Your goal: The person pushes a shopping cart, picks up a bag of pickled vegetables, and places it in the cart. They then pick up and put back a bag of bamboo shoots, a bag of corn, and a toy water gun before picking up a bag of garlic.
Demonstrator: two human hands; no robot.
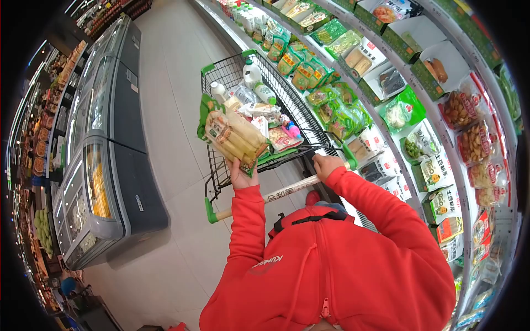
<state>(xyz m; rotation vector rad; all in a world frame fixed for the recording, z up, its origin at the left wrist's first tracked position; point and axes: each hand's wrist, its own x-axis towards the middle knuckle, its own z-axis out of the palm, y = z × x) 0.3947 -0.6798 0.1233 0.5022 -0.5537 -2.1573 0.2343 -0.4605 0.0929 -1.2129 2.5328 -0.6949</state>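
My left hand point(242, 175) grips the lower end of a clear and green plastic bag point(234, 132) of long, pale yellow pieces, held up over the near left part of a wire shopping cart point(292, 83). What exact vegetable the bag holds I cannot tell. On the right, my right hand point(327, 165) is closed around the cart's push bar point(290, 188), close to its green end cap. Behind the bag, the basket carries a white jug point(252, 73), a white-capped bottle point(218, 91), a green and white bottle point(265, 93) and several packs, one with reddish contents point(284, 138).
A lit refrigerated shelf runs along the right, with green vegetable bags point(342, 110), a green-backed mushroom pack point(398, 112) and red-edged bags point(461, 110). Grey glass-topped freezers point(138, 190) line the left. Tiled floor point(176, 99) lies between them.
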